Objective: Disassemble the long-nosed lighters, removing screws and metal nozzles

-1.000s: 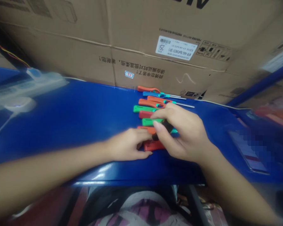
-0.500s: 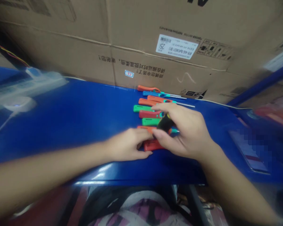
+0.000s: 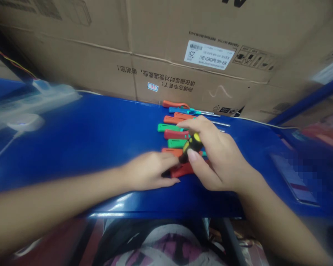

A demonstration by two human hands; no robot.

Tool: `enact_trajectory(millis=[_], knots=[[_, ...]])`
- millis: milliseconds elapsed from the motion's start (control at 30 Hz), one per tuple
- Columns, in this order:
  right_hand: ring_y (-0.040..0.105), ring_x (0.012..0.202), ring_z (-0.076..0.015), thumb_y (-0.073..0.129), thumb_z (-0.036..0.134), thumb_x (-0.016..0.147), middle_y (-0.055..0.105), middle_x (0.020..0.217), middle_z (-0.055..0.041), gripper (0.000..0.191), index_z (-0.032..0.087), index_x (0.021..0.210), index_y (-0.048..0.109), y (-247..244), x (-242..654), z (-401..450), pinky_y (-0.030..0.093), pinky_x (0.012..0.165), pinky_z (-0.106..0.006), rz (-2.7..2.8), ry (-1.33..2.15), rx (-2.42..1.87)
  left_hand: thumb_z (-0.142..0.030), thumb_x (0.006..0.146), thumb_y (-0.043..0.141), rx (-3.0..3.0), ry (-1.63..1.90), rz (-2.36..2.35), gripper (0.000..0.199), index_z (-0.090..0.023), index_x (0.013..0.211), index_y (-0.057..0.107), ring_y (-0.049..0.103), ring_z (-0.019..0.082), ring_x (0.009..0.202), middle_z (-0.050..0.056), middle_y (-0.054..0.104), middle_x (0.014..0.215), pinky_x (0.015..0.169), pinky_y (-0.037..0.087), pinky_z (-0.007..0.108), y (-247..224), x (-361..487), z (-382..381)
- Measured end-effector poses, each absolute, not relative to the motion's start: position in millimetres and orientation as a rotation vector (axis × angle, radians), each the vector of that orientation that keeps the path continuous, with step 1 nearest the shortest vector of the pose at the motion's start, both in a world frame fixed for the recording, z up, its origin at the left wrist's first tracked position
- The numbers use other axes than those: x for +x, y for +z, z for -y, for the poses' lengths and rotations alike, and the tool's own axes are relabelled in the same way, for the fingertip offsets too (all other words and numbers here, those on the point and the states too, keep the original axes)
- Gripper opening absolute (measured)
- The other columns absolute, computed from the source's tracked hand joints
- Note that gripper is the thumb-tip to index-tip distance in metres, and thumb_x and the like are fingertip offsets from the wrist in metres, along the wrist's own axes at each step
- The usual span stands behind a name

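Blue tabletop (image 3: 113, 129), probable lighters (image 3: 175, 134), cardboard (image 3: 155, 44) behind

Right hand (image 3: 221, 157) curled, just beside the lower left hand (image 3: 150, 171).

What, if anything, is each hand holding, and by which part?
The right hand holds a black-and-yellow tool by its handle. The left hand is near a red lighter; whether it grips anything cannot be told.

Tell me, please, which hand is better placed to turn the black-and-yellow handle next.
Probably the right hand: its thumb lies on the handle, while the left hand has fingertips by the handle's dark lower end.
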State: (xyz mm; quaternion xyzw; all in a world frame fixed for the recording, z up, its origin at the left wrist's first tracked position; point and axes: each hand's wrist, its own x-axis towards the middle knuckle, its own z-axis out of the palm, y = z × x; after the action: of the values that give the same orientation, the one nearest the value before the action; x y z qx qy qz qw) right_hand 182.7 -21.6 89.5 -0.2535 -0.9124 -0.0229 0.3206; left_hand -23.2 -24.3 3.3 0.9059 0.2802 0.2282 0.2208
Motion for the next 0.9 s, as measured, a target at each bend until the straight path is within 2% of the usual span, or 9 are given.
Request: enact_trajectory(millis=[100, 167, 267, 333, 433, 567, 700, 833, 900], knots=[[0.070, 0.082, -0.0183, 0.057, 0.033, 0.092, 0.073, 0.098, -0.0067, 0.023, 0.019, 0.111, 0.059, 89.8, 183.7, 21.1, 0.056, 0.073, -0.029, 2.373, -0.093, -0.647, -0.038, 0.091, 0.065, 2.476, 0.641, -0.755, 0.019, -0.019, 0.093, 0.062, 0.060, 0.014, 0.067, 0.000, 0.065, 0.081, 0.058, 0.044, 0.024, 4.7, -23.1, 24.5], [0.071, 0.088, -0.0190, 0.054, 0.028, 0.093, 0.073, 0.102, -0.0075, 0.023, 0.019, 0.114, 0.058, 90.3, 184.2, 21.2, 0.056, 0.077, -0.030, 2.385, -0.075, -0.669, -0.041, 0.092, 0.065, 2.479, 0.633, -0.761, 0.022, -0.019, 0.092, 0.062, 0.060, 0.014, 0.066, 0.001, 0.064, 0.081, 0.058, 0.044, 0.025, 5.7, -22.8, 24.8], [0.069, 0.105, -0.0238, 0.046, 0.029, 0.095, 0.071, 0.116, -0.0124, 0.036, 0.017, 0.127, 0.054, 90.3, 184.1, 21.3, 0.057, 0.083, -0.035, 2.413, -0.028, -0.656, -0.041, 0.091, 0.064, 2.484, 0.608, -0.787, 0.023, -0.018, 0.093, 0.062, 0.060, 0.015, 0.068, 0.002, 0.064, 0.082, 0.059, 0.044, 0.025, 7.1, -22.4, 25.6], [0.071, 0.101, -0.0233, 0.052, 0.033, 0.094, 0.073, 0.111, -0.0103, 0.032, 0.019, 0.122, 0.057, 89.7, 183.8, 20.9, 0.057, 0.083, -0.033, 2.387, -0.068, -0.628, -0.037, 0.090, 0.065, 2.480, 0.595, -0.786, 0.019, -0.019, 0.093, 0.062, 0.060, 0.015, 0.069, 0.002, 0.064, 0.083, 0.059, 0.044, 0.025, 7.6, -22.4, 26.0], [0.072, 0.095, -0.0210, 0.054, 0.028, 0.094, 0.075, 0.106, -0.0074, 0.024, 0.021, 0.116, 0.061, 89.6, 183.6, 20.2, 0.057, 0.084, -0.032, 2.350, -0.117, -0.634, -0.034, 0.090, 0.065, 2.489, 0.587, -0.777, 0.016, -0.019, 0.094, 0.061, 0.059, 0.014, 0.068, 0.002, 0.064, 0.085, 0.060, 0.044, 0.025, 7.7, -22.6, 26.2], [0.069, 0.104, -0.0261, 0.048, 0.031, 0.094, 0.072, 0.114, -0.0126, 0.036, 0.018, 0.126, 0.057, 90.1, 184.2, 19.6, 0.058, 0.086, -0.041, 2.387, -0.084, -0.622, -0.036, 0.090, 0.065, 2.493, 0.607, -0.772, 0.018, -0.019, 0.093, 0.060, 0.059, 0.015, 0.069, 0.003, 0.063, 0.087, 0.059, 0.044, 0.025, 7.1, -22.6, 26.0], [0.071, 0.102, -0.0232, 0.057, 0.029, 0.092, 0.074, 0.111, -0.0090, 0.031, 0.020, 0.122, 0.059, 90.0, 183.9, 19.9, 0.058, 0.088, -0.036, 2.357, -0.139, -0.627, -0.033, 0.089, 0.066, 2.476, 0.623, -0.750, 0.016, -0.019, 0.092, 0.060, 0.060, 0.014, 0.069, 0.002, 0.064, 0.086, 0.059, 0.044, 0.024, 7.0, -22.3, 25.9], [0.066, 0.114, -0.0269, 0.047, 0.028, 0.093, 0.069, 0.124, -0.0131, 0.044, 0.018, 0.136, 0.050, 89.7, 182.4, 19.5, 0.057, 0.092, -0.043, 2.395, -0.077, -0.651, -0.032, 0.089, 0.066, 2.466, 0.635, -0.762, 0.016, -0.018, 0.092, 0.061, 0.059, 0.013, 0.066, 0.002, 0.063, 0.084, 0.058, 0.045, 0.025, 7.6, -22.3, 25.9], [0.067, 0.111, -0.0279, 0.052, 0.033, 0.092, 0.071, 0.118, -0.0126, 0.043, 0.018, 0.132, 0.052, 88.4, 182.4, 18.4, 0.057, 0.092, -0.043, 2.391, -0.112, -0.633, -0.030, 0.088, 0.065, 2.453, 0.629, -0.764, 0.014, -0.018, 0.092, 0.061, 0.060, 0.014, 0.068, 0.002, 0.063, 0.085, 0.059, 0.046, 0.025, 7.6, -22.4, 25.9]])
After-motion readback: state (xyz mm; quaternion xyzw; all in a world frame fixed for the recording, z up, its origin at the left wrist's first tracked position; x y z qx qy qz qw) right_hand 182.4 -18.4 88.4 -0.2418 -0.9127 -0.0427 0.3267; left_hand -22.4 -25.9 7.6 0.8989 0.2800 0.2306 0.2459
